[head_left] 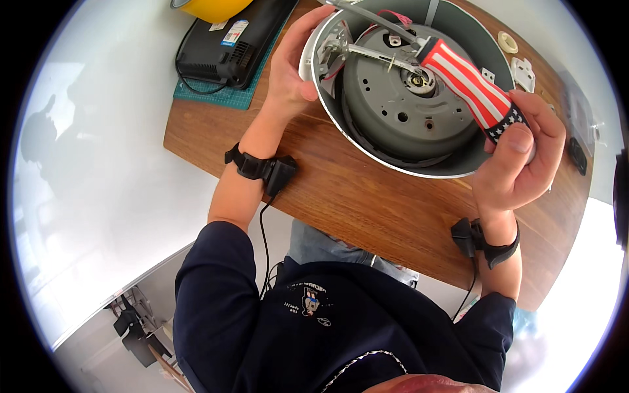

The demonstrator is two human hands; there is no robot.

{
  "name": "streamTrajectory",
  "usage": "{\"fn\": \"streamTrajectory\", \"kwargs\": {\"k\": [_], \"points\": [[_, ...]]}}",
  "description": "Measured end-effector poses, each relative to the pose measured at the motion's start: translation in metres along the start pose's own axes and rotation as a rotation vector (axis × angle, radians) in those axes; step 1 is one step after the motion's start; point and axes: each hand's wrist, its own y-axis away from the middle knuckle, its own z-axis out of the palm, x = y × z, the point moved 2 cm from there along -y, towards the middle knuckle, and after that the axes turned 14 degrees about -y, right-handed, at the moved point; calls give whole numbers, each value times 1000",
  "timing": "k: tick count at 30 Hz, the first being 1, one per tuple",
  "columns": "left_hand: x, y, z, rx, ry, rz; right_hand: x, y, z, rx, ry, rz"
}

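A round metal appliance body (pixel 386 164), like an upturned rice cooker with its base off, sits on the table. Inside show a grey round plate (pixel 373 92), a metal lever arm and some wiring. My left hand (pixel 293 65) grips the body's left wall, thumb near the rim. In my right hand (pixel 521 154) is a tool with a red-and-white striped, star-patterned grip (pixel 468 85). My fingers close round the grip's lower end. Its grey metal shaft (pixel 380 21) slants over the opening to the upper left, close to my left fingertips; its far end cannot be made out.
A black flat device (pixel 219 56) with a cable lies on a green cutting mat (pixel 239 98) at the far left, beside a yellow bowl-like object (pixel 213 8). White plastic parts (pixel 523 73) and a ring (pixel 507 42) lie at the right. Cables run from both wrist straps.
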Motion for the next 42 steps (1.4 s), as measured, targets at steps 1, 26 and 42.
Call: {"fn": "streamTrajectory", "kwargs": {"k": [1, 26, 42], "points": [[-5, -2, -2, 11, 26, -4, 1, 0, -2, -5, 5, -16], [-5, -9, -14, -270, 81, 37, -2, -3, 5, -50, 23, -83], [1, -16, -23, -372, 81, -67, 2, 0, 1, -14, -18, -75]]}}
